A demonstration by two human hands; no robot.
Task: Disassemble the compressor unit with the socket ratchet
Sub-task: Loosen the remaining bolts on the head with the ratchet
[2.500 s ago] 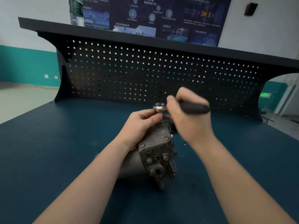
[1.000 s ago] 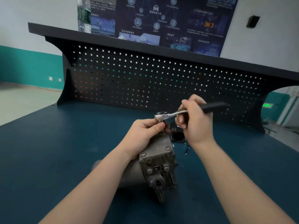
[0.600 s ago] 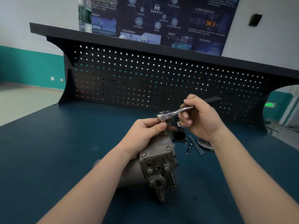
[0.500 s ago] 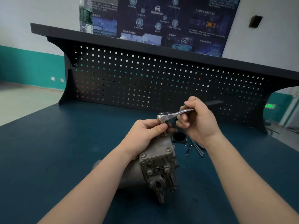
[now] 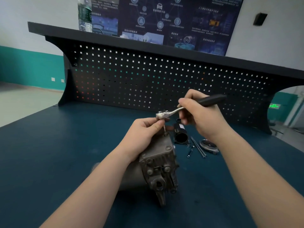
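Observation:
The grey metal compressor unit [image 5: 156,163] lies on the dark blue bench [image 5: 49,153], its bolted end plate facing me. My left hand [image 5: 143,134] rests on top of the unit, and its thumb and fingers pinch the socket under the ratchet head [image 5: 162,115]. My right hand [image 5: 200,116] grips the socket ratchet by its shaft, and the black handle [image 5: 212,99] sticks out to the right. The bolt under the socket is hidden by my left fingers.
Behind the unit lie a black cylindrical part [image 5: 181,134], long thin bolts [image 5: 197,147], a short screw [image 5: 190,152] and a round metal cap [image 5: 209,145]. A black pegboard [image 5: 148,79] closes the back of the bench, with a water bottle [image 5: 84,14] on its shelf.
The ratchet handle has swung back and forth about the socket while my left hand stayed on the socket. The handle now points right and slightly away.

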